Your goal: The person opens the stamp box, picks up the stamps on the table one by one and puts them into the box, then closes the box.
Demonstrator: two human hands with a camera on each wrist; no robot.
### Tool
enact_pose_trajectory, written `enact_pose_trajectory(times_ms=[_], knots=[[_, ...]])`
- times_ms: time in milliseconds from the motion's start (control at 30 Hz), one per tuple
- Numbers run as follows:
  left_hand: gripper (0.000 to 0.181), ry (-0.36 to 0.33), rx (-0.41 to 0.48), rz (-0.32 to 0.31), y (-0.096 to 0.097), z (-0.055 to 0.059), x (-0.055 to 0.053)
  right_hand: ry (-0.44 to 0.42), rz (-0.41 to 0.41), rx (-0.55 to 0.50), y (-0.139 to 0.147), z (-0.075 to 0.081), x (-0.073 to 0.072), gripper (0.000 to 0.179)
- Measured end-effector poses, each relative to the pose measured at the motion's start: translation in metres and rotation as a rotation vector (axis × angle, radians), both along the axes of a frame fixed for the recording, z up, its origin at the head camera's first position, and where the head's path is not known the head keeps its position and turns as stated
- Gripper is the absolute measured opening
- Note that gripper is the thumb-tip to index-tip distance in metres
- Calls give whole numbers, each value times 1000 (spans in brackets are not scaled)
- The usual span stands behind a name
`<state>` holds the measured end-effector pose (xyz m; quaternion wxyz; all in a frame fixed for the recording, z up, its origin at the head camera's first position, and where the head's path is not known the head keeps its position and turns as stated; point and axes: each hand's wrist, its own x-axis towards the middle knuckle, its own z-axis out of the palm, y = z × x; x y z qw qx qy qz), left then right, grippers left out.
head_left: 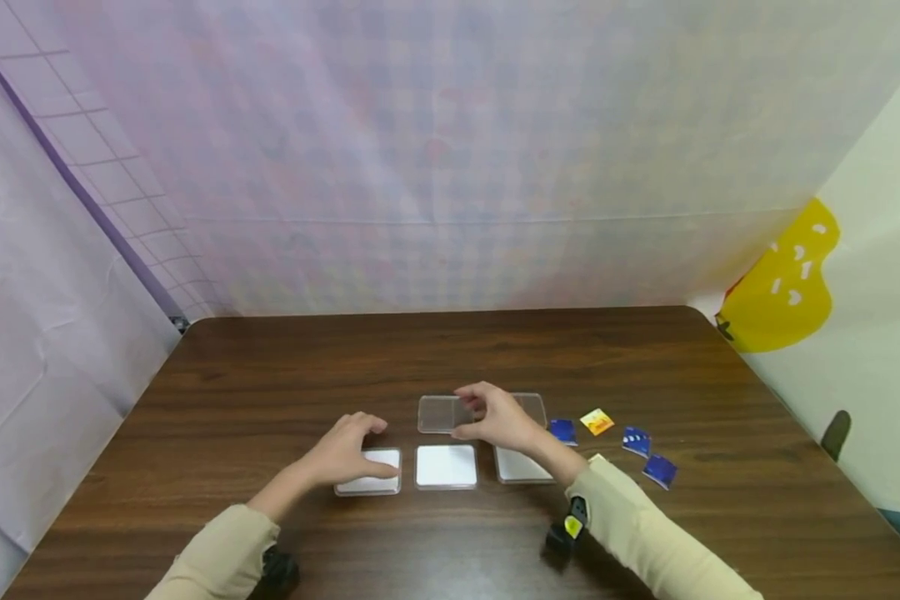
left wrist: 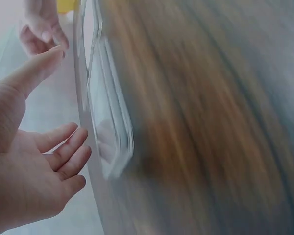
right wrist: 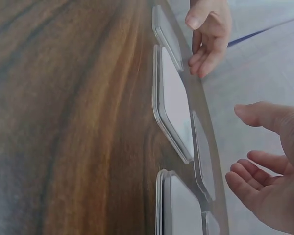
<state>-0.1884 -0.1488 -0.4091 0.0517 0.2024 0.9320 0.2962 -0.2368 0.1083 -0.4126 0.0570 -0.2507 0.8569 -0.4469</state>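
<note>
Three shallow clear cases with white inside lie in a row: the left case (head_left: 371,483), the middle case (head_left: 446,467) and the right case (head_left: 521,467). Behind them are two empty-looking clear trays, the left tray (head_left: 437,414) and the right tray (head_left: 532,408). My left hand (head_left: 345,454) hovers over the left case with thumb and fingers spread, and the left wrist view has nothing in its grasp. Between the two clear trays and partly covering them, my right hand (head_left: 501,419) has its thumb apart from loosely bent fingers, holding nothing in the right wrist view.
To the right lie small square pieces: a yellow-orange piece (head_left: 597,422) and several blue ones, among them a blue piece (head_left: 660,471) farthest right. Everything sits on a dark wooden table (head_left: 307,358). A patterned curtain (head_left: 450,167) hangs behind its far edge.
</note>
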Motion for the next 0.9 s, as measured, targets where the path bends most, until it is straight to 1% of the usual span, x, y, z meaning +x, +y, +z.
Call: enact_pose_trajectory(times_ms=[200,333,500,600,700,800,900], knots=[[67,11,-43,39,-20,2,5,-17,38,-33,-5,-1,5,59],[68,28,-67,46,-32,3,12,-17,53,-55,-12,-3,9,62],[68,59,-68,42,-43,1,17,-36,68,-96,-22,-6,17,60],[69,62,-63,32,-48,-2,19,-55,71,-104,-30,-10,22,57],[71,60,-53,21,-50,-6,19,-61,77,-78,-38,-14,28,56],[71,60,-50,18,-49,-8,20,-38,91,-44,-45,-14,34,57],[69,67,-51,24,-48,-10,21,-19,107,-34,-53,-13,38,58]])
